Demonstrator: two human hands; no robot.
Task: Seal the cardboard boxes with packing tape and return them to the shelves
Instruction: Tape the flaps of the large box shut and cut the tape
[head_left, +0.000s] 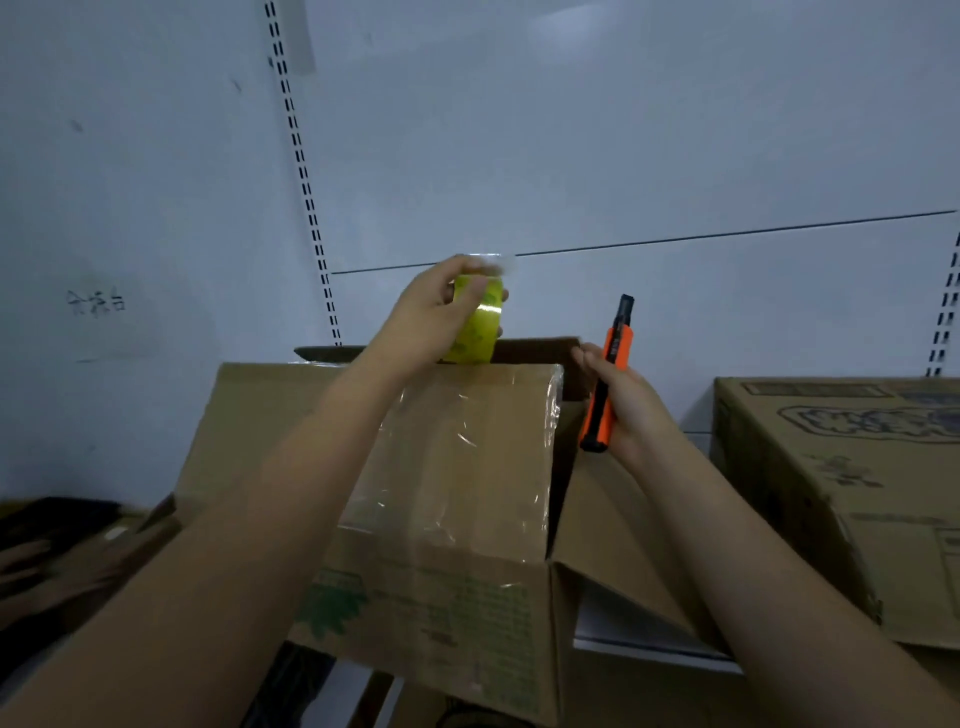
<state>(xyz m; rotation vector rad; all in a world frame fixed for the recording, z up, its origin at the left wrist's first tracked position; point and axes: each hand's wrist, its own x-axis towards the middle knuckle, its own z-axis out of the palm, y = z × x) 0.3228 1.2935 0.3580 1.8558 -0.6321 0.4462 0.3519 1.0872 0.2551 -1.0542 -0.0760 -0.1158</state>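
A cardboard box (270, 415) stands in front of me on the shelf, its left top flap down and covered by a wide strip of clear tape (457, 457). The right flap (608, 525) hangs open and slopes down to the right. My left hand (426, 322) grips a yellowish roll of packing tape (478, 327) above the box's far edge, with the strip running down from the roll onto the flap. Beside the box's far right corner, my right hand (628, 405) holds an orange and black utility knife (608, 374) upright.
A second cardboard box (831, 493) with printed markings stands to the right on the shelf. Dark, blurred cardboard (67, 551) lies at the lower left. The white back panel (623, 130) carries slotted shelf uprights (306, 182).
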